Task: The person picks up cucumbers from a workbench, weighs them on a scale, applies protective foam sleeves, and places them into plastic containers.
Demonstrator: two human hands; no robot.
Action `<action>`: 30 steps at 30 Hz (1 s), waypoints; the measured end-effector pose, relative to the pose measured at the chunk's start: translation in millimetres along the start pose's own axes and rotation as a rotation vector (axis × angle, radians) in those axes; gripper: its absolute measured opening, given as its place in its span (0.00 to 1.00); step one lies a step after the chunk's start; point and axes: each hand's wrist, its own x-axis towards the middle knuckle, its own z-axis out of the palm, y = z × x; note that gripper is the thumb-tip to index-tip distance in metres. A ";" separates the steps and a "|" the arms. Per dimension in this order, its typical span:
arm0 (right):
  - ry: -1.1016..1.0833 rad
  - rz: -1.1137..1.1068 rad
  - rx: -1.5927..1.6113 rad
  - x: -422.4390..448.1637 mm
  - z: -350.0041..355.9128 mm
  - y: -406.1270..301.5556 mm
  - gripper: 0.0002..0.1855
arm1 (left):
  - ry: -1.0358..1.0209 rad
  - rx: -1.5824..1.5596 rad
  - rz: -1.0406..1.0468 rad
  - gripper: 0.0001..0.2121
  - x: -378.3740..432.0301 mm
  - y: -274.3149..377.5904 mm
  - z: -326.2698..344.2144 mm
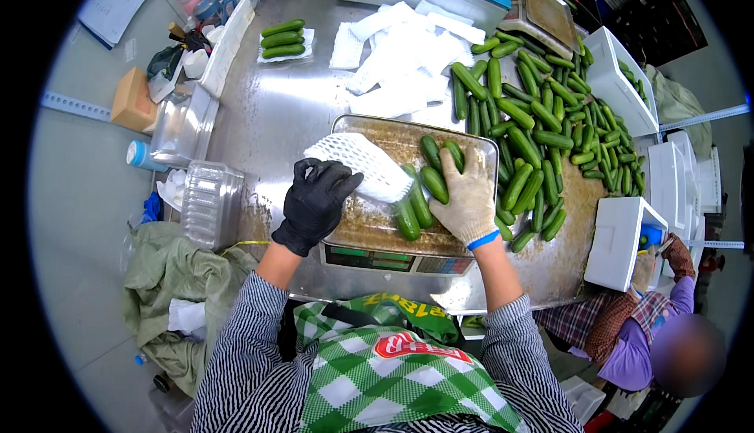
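Note:
My left hand, in a black glove, pinches a white foam net sleeve over a scale's stained metal pan. The sleeve's right end covers the upper part of two cucumbers lying side by side on the pan. In a beige knit glove, my right hand rests over the pan's right side with its fingers spread. A cucumber lies between its thumb and index finger, and another touches the index fingertip. Whether it grips them is unclear. One more cucumber lies just beyond.
Loose cucumbers cover the table's right side. White foam sleeves are heaped behind the pan. Three cucumbers sit on a foam-lined pack at back left. Clear plastic boxes stand left. Foam boxes and a co-worker are right.

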 end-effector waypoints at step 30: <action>0.000 -0.280 0.359 23.1 -13.2 10.5 0.46 | -0.096 -0.122 0.131 0.14 55.4 59.1 58.5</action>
